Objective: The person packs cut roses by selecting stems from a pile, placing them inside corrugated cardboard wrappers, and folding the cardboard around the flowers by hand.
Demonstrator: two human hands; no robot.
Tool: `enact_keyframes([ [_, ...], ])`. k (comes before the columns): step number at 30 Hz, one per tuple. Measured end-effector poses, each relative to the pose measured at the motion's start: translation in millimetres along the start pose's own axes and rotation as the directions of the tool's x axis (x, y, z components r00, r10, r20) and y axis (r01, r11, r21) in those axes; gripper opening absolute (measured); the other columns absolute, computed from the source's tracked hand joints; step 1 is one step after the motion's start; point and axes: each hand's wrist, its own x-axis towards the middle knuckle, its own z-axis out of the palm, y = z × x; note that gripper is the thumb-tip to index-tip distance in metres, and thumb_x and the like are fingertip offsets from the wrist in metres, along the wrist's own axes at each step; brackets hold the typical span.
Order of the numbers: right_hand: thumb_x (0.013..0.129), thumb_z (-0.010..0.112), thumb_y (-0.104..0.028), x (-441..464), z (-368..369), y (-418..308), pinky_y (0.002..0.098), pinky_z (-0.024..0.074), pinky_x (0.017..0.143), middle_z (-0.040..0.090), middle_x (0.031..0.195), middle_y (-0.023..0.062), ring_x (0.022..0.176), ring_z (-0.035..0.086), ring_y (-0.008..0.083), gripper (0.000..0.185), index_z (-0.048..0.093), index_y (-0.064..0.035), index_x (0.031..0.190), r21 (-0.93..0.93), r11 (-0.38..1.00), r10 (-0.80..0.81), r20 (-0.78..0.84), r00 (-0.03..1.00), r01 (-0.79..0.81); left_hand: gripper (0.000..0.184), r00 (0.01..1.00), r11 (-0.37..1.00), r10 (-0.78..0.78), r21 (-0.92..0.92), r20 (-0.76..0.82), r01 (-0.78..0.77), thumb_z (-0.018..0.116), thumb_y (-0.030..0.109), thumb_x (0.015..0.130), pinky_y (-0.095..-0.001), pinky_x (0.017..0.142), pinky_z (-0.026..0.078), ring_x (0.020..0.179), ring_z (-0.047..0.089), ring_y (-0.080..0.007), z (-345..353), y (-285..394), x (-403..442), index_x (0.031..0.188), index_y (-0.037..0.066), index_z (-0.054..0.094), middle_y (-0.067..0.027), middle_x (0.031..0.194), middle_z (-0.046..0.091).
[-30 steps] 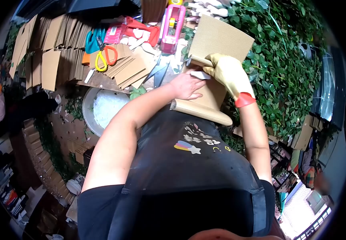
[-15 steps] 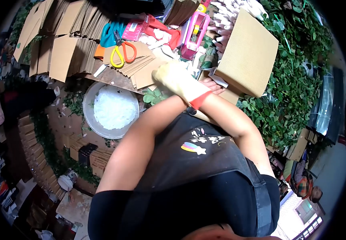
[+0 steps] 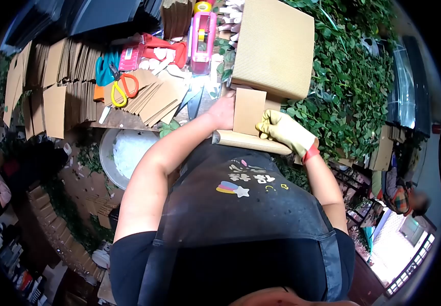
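Note:
My right hand (image 3: 284,131), in a pale yellow glove with a red cuff, pinches the lower right corner of a small brown card (image 3: 249,109). Bare, my left hand (image 3: 224,111) is at the card's left edge, its fingers mostly hidden behind it. Under both hands lies a corrugated sheet, its near edge curled into a roll (image 3: 253,142) against my apron. The large ribbed part of the sheet (image 3: 274,48) rises beyond the card. Left of my left hand are a fan of brown cards (image 3: 151,99) and a dark blade (image 3: 194,103).
Scissors (image 3: 124,90), a pink tape dispenser (image 3: 202,43) and cardboard stacks (image 3: 55,111) are at the left. A round tub (image 3: 109,162) of white pieces stands below the table edge. Green leaves (image 3: 348,76) fill the right. A person (image 3: 401,198) is at the far right.
My gloved right hand went left across my left arm to the cards, then came back right; a small card is now at the sheet. The view has shifted.

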Motion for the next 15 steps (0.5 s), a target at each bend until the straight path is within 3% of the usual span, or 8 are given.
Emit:
enact_keyframes([
  [3,0.105,0.067,-0.019,20,-7,21,0.0215,0.0473,0.054,0.07,0.081,0.0012,0.062,0.062,0.0063,0.015,0.063,-0.0091,0.095,0.163,0.985,0.056,0.023,0.998,-0.059,0.056,0.999,1.0,-0.014,-0.008,-0.038,0.013,0.056,0.043,0.095,-0.0504,0.113,0.039,0.135,0.053,-0.0319,1,-3,-3,0.138,0.008,0.064,-0.0144,0.142,0.063],
  [5,0.105,0.067,-0.02,33,-7,29,0.0218,0.0474,0.052,0.071,0.082,0.0016,0.061,0.063,0.0069,0.015,0.063,-0.0089,0.095,0.163,0.982,0.088,0.05,0.995,-0.096,0.055,0.999,1.0,-0.004,0.021,-0.039,0.005,0.057,0.04,0.094,-0.0503,0.113,0.039,0.136,0.052,-0.0328,2,-6,-7,0.137,0.007,0.064,-0.016,0.14,0.063],
  [8,0.105,0.067,-0.02,44,-7,33,0.022,0.0474,0.051,0.073,0.084,0.0028,0.059,0.062,0.0069,0.016,0.064,-0.0081,0.095,0.136,0.985,0.099,0.073,0.992,-0.108,0.058,0.986,0.988,-0.148,0.052,0.081,0.144,0.06,0.036,0.096,-0.0507,0.115,0.037,0.138,0.048,-0.0383,-18,1,-16,0.144,0.003,0.057,-0.0216,0.143,0.058],
  [9,0.105,0.066,-0.02,45,-7,34,0.022,0.0473,0.051,0.073,0.085,0.0033,0.058,0.062,0.0068,0.016,0.065,-0.0078,0.095,0.121,0.987,0.099,0.078,0.992,-0.108,0.059,0.955,0.953,-0.295,-0.055,0.04,0.297,0.061,0.034,0.096,-0.0513,0.115,0.037,0.137,0.048,-0.0393,-22,3,-25,0.144,0.001,0.055,-0.0223,0.144,0.057],
  [11,0.105,0.066,-0.021,45,-6,31,0.0223,0.0479,0.051,0.074,0.086,0.0043,0.059,0.062,0.0072,0.017,0.066,-0.0067,0.096,0.103,0.99,0.089,0.095,0.991,-0.099,0.06,0.819,0.786,-0.573,-0.278,0.009,0.553,0.061,0.032,0.098,-0.0525,0.114,0.037,0.135,0.048,-0.0414,-25,7,-49,0.145,-0.003,0.05,-0.0236,0.145,0.055],
  [13,0.105,0.066,-0.021,44,-6,24,0.0226,0.0482,0.052,0.075,0.087,0.0051,0.058,0.062,0.0076,0.017,0.067,-0.0059,0.097,0.077,0.993,0.087,0.089,0.992,-0.094,0.062,0.622,0.77,-0.565,-0.077,-0.541,0.633,0.063,0.024,0.099,-0.0529,0.108,0.042,0.125,0.054,-0.0446,-6,9,-75,0.147,-0.008,0.043,-0.0257,0.141,0.055],
  [14,0.105,0.066,-0.022,43,-4,20,0.0226,0.0482,0.052,0.075,0.088,0.0055,0.058,0.062,0.0078,0.017,0.067,-0.0056,0.098,0.06,0.993,0.093,0.077,0.993,-0.098,0.052,0.474,0.655,-0.747,-0.395,-0.466,0.644,0.062,0.018,0.1,-0.049,0.098,0.049,0.119,0.06,-0.0413,-4,13,-87,0.144,-0.006,0.047,-0.0244,0.139,0.057],
  [15,0.104,0.066,-0.022,41,-2,17,0.0227,0.0482,0.052,0.076,0.088,0.0059,0.058,0.062,0.008,0.018,0.068,-0.0054,0.099,0.044,0.993,0.102,0.067,0.992,-0.105,0.036,0.423,0.555,-0.831,-0.572,-0.361,0.604,0.065,0.01,0.099,-0.043,0.092,0.053,0.113,0.066,-0.0345,-19,21,-90,0.132,-0.002,0.06,-0.0201,0.13,0.065],
])
